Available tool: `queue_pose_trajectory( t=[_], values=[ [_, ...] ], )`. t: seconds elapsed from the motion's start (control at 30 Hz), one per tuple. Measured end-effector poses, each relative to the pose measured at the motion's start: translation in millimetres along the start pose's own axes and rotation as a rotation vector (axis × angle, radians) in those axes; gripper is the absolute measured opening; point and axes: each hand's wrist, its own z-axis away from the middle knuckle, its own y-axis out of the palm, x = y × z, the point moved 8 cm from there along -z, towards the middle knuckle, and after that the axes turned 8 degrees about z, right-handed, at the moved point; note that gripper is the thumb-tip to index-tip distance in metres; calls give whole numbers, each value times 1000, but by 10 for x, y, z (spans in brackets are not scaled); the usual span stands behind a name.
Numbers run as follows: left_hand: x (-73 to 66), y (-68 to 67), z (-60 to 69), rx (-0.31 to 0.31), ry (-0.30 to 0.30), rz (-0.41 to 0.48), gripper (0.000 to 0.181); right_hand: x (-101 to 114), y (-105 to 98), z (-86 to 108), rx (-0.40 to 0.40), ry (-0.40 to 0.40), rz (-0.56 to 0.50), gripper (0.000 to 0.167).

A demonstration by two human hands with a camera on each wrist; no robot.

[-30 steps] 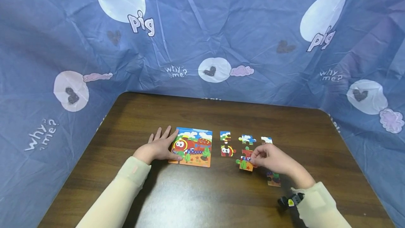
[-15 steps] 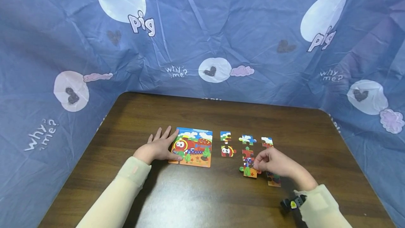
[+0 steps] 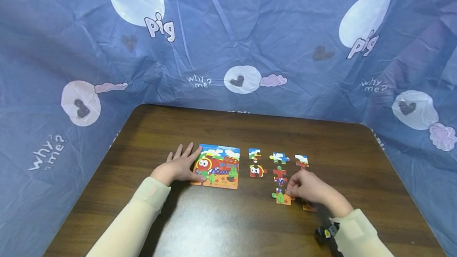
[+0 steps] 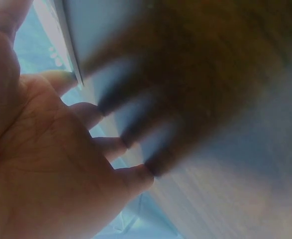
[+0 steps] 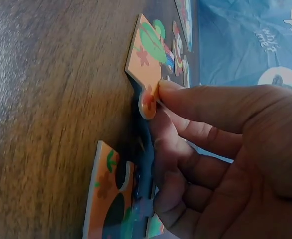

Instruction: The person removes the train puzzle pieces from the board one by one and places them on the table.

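Note:
My left hand (image 3: 178,168) rests with spread fingers at the left edge of a square train picture (image 3: 219,165), its thumb over the lower left part. In the left wrist view that palm (image 4: 51,159) shows straight, parted fingers on the table. My right hand (image 3: 308,187) pinches a jigsaw piece (image 3: 284,198) with a green tree on orange ground. The right wrist view shows thumb and forefinger on the piece's (image 5: 146,52) rounded tab, its body slightly tilted. Just above it in the head view lies a red train piece (image 3: 280,174), apart from it.
Left of that column lie a sky piece (image 3: 254,153) and a round-eyed face piece (image 3: 256,171). Another sky piece (image 3: 279,157) tops the middle column. On the right are a cloud piece (image 3: 301,160) and an orange-ground piece (image 3: 309,207), partly behind my right hand. Patterned blue cloth (image 3: 214,43) hangs behind the table.
The tree piece in my right hand has moved towards me and slightly right, away from the red train piece it overlapped. My left hand stays in place.

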Motion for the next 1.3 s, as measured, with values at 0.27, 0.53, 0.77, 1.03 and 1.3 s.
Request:
queue_pose_trajectory(
  t=[0.27,0.53,0.77,1.03,1.3],
  values=[
    [14,12,-13,2,0,-7,114,6,-11,-24,-70,69,51,22],
    [19,9,-17,-3,4,-6,114,-4,-36,-5,-117,121,65,24],
    [10,13,-7,-1,8,-5,114,-60,-28,-22,-122,171,67,26],
    [7,5,1,-3,10,-2,113,-45,-29,-18,-121,173,89,26],
    [10,7,-5,-8,15,-7,113,-6,-44,-23,-116,148,94,23]
  ],
)
